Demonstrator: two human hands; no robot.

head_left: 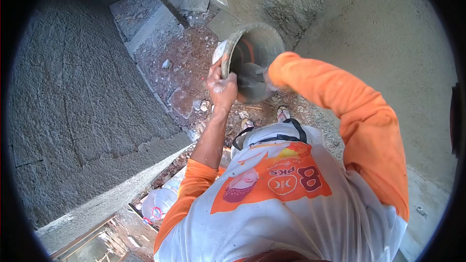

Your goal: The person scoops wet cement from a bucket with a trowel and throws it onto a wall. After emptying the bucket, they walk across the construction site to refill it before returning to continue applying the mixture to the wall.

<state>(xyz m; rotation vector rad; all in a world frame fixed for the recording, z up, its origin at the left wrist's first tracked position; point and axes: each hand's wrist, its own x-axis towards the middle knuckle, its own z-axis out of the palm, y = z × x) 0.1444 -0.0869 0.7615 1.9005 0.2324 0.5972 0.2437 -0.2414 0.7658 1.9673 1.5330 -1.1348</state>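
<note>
Bucket: tilted, mouth in view, the bucket (pixel 270 39) is above the rubble floor (pixel 187 60), ahead of the 2 feet.
Left hand: the left hand (pixel 222 90) is clamped on the near-left rim.
Right hand: the right hand (pixel 272 80) is closed on a trowel (pixel 250 71), its blade inside the bucket.
Hands: apart, with the bucket mouth between them.
Left edge: a rough grey slab (pixel 87 92) rises here; rubble floor lies between it and the bucket.
Right edge: a plastered wall (pixel 374 34) stands near the right sleeve (pixel 340 87), leaving less room.
Far side: a slanting post (pixel 162 0), its top cut off.
Hard to see: right fingers blurred; bucket's depths shadowed; underside hidden; feet partly covered by the shirt (pixel 291 223); corners black.
</note>
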